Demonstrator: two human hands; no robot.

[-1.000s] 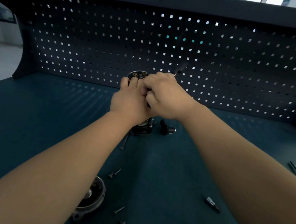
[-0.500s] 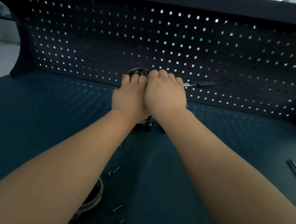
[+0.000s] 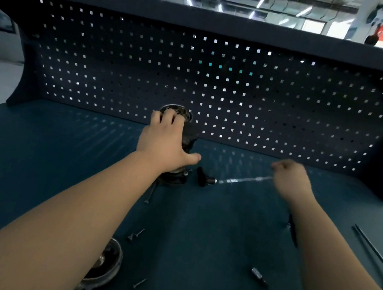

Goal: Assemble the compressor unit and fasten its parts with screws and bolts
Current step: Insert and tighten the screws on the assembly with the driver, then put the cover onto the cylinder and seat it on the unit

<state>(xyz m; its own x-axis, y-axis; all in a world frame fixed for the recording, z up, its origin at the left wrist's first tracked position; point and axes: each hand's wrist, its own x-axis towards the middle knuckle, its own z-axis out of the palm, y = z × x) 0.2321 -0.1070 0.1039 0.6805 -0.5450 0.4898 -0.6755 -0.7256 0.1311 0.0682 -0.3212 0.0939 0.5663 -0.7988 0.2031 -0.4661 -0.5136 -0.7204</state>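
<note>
Dark, round-topped metal compressor unit [image 3: 180, 114]: upright at 12 o'clock on the dark teal counter [image 3: 34, 158], before the perforated back panel [image 3: 267, 94]. Left hand [image 3: 163, 143]: fingers curled over its top, thumb spread. Right hand [image 3: 290, 182], at its 3 o'clock: curled round a motion-blurred silvery rod [image 3: 242, 180]. Loose dark screws [image 3: 135, 234]: 6 o'clock.
</note>
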